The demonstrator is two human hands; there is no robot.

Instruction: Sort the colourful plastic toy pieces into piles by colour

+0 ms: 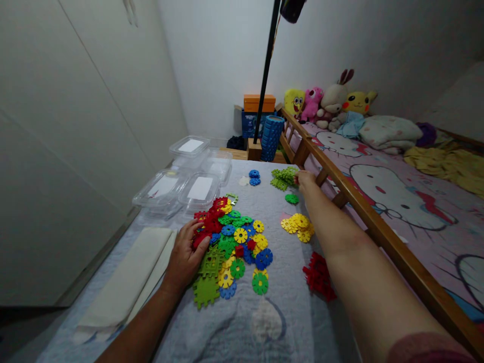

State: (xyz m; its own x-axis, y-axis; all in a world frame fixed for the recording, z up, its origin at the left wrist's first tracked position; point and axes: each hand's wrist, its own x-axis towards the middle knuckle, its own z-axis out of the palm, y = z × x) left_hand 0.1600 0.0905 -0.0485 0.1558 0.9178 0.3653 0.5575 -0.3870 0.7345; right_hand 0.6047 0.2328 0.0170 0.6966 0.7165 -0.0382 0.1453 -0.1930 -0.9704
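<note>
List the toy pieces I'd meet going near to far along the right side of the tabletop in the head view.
Red interlocking pieces → yellow discs → bright green disc or discs → light green pieces, beside the right hand.

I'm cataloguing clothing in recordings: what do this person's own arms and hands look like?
The left hand and right hand wear no gloves; no watch or bracelet shows. A dusty-red cloth sleeve shows on the right arm, and the left forearm is bare where visible.
</note>
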